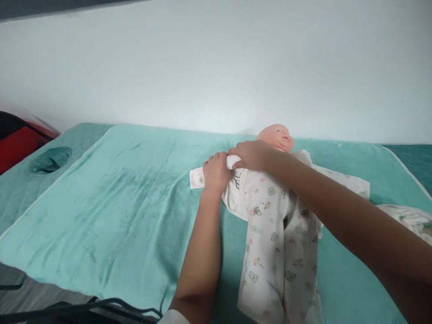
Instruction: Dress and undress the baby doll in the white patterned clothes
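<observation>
A baby doll [275, 135] lies on its back on a teal bed cover, its head toward the wall. It wears a white baby outfit [266, 229] printed with small green and pink figures. My left hand [218, 171] is closed around the sleeve at the left, with the cuff sticking out beyond it. Beside it, my right hand [251, 155] grips the same sleeve nearer the shoulder, thumb below and fingers on top. A strip of white cloth shows between the two hands. The doll's arm inside is hidden. The other sleeve [347, 180] lies stretched out to the right.
The teal cover [118, 202] spreads over a massage bed with a face hole [50, 159] at the left end. A folded printed cloth [408, 218] lies at the right. A red and black bag [20, 139] is at far left. Black cables [111, 303] run along the front edge.
</observation>
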`<state>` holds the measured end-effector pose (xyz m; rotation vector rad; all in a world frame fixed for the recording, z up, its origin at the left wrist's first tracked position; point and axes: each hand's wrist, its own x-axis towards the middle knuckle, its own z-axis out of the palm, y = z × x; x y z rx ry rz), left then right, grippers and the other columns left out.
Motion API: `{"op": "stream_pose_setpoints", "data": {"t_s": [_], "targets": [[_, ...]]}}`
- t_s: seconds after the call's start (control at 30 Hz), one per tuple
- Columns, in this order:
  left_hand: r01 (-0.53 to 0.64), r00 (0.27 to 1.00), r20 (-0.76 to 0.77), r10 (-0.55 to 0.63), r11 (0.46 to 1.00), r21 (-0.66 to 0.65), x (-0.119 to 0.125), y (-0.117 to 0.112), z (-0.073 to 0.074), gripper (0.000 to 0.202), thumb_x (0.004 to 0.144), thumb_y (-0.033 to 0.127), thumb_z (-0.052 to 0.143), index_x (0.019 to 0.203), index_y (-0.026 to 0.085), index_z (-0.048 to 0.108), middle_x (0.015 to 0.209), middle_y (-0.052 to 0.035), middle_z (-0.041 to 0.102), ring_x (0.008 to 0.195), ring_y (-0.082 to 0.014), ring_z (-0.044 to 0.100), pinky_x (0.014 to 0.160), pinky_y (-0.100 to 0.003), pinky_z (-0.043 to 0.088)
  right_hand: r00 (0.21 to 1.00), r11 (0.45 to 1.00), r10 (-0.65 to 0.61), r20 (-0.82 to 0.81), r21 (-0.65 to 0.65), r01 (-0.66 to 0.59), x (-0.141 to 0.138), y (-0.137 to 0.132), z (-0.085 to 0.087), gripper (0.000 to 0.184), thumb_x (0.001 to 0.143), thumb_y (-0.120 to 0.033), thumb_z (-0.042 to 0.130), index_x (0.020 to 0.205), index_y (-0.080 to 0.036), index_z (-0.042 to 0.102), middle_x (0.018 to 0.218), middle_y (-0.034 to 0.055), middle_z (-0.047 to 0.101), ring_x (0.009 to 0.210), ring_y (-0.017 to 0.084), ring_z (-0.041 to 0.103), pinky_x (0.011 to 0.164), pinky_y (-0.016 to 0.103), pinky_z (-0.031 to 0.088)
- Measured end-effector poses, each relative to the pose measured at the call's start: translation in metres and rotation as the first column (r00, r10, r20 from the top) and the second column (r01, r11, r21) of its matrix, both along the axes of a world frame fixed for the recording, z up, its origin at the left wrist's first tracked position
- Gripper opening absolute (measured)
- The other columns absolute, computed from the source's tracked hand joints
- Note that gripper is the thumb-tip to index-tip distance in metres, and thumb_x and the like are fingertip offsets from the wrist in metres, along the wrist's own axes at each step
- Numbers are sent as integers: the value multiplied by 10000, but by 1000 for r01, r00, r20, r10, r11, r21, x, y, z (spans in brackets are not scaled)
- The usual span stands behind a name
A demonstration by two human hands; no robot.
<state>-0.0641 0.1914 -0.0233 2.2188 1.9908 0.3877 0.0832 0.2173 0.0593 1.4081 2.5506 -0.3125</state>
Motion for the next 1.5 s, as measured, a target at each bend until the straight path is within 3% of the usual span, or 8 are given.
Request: {"op": "stream_pose_setpoints", "data": {"t_s": [0.27, 0.43, 0.5, 0.6, 0.8, 1.0, 1.33, 1.5], "targets": [[-53, 996, -74, 43, 990, -130, -23, -3, 15, 246, 900, 134, 445, 1063, 247, 590, 1096, -97, 724, 1080, -309, 683, 875, -425, 494, 922, 986, -165, -351, -67, 152, 47, -27, -2, 564, 976, -445, 531, 1507, -256, 499, 1522, 87, 559, 1346, 322, 555, 1069, 449, 474], [-49, 996, -87, 33, 981, -189, -29, -4, 20, 335, 882, 101, 419, 1124, 243, 603, 1177, -117, 694, 1122, -316, 669, 928, -456, 504, 602, 822, -355, -716, 68, 565, 117, -77, -46, 434, 994, -445, 466, 1368, -282, 615, 1408, 67, 641, 1291, 284, 592, 1096, 465, 467], [-28, 996, -84, 13, 984, -178, -25, -6, 22, 413, 872, 102, 430, 1217, 258, 595, 1252, -118, 665, 1173, -317, 644, 976, -468, 496, 548, 714, -400, -735, 126, 689, 138, -87, -72, 434, 960, -429, 480, 1313, -236, 642, 1343, 109, 672, 1263, 313, 597, 1100, 516, 452], [89, 994, -40, -99, 975, -203, -17, -11, 28, 565, 839, 109, 470, 1369, 297, 534, 1410, -94, 599, 1298, -312, 573, 1070, -482, 466, 609, 709, -403, -683, 188, 680, 150, -88, -94, 450, 922, -380, 508, 1299, -184, 653, 1301, 140, 687, 1227, 340, 604, 1089, 539, 446], [265, 936, 234, -261, 964, 16, 14, -22, 42, 562, 892, 152, 428, 1431, 275, 528, 1541, -31, 535, 1427, -213, 490, 1240, -398, 355, 601, 671, -477, -641, 177, 720, 154, -82, -89, 490, 878, -198, 443, 1325, -164, 640, 1333, 144, 676, 1241, 348, 601, 1076, 531, 449], [404, 758, 524, -389, 910, 91, 57, -47, 57, 374, 994, 293, 420, 1262, 310, 680, 1390, 7, 675, 1312, -165, 608, 1140, -298, 478, 361, 526, -561, -745, 16, 850, 187, -80, -92, 498, 835, -167, 462, 1298, -185, 644, 1235, 101, 731, 1150, 293, 661, 1012, 445, 496], [576, 813, 180, -554, 811, -106, 129, -40, 83, 372, 1001, 374, 488, 1288, 265, 697, 1402, -23, 674, 1343, -240, 579, 1136, -349, 451, 370, 485, -719, -588, -43, 874, 189, -80, -86, 373, 920, -333, 452, 1167, -205, 700, 1151, 134, 749, 1043, 317, 654, 854, 395, 473], [583, 739, -143, -659, 731, -356, 192, -17, 79, 456, 837, 85, 592, 1258, 223, 704, 1199, -119, 728, 1064, -292, 703, 899, -362, 534, 401, 464, -744, -535, 19, 886, 191, -83, -83, 353, 926, -368, 471, 1117, -183, 703, 1117, 161, 745, 1039, 329, 659, 856, 401, 464]]}}
